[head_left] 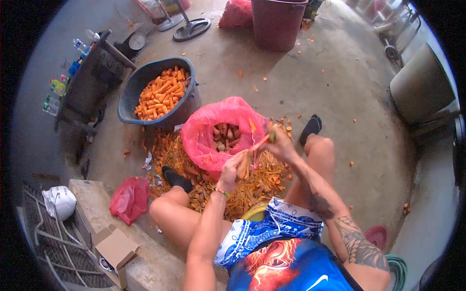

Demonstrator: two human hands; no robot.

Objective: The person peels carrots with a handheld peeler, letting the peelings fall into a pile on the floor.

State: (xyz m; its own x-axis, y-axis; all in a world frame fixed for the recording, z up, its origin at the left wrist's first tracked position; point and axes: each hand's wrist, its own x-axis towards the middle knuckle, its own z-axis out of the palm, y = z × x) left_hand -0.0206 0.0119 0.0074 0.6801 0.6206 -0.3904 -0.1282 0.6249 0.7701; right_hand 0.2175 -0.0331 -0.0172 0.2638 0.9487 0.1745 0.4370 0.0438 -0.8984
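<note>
My left hand (232,170), with a beaded bracelet at the wrist, is closed around a carrot (244,166) that points up and away from me. Close to its far end, my right hand (282,144) grips a small tool with a green handle, which looks like a peeler (273,136); its blade is blurred. An orange strip of peel (252,125) shows just past the hands. Beyond them stands a pink mesh sack (199,128), its top rolled open around unpeeled carrots (226,137). Peelings (257,189) cover the floor between my legs.
Peeled orange carrots (162,94) fill much of a grey tub (127,110) at the left. A dark red bin (276,29) stands at the back. A pink bag (130,200) and a cardboard box (116,250) are at my left. Carrot bits dot the concrete floor (335,102).
</note>
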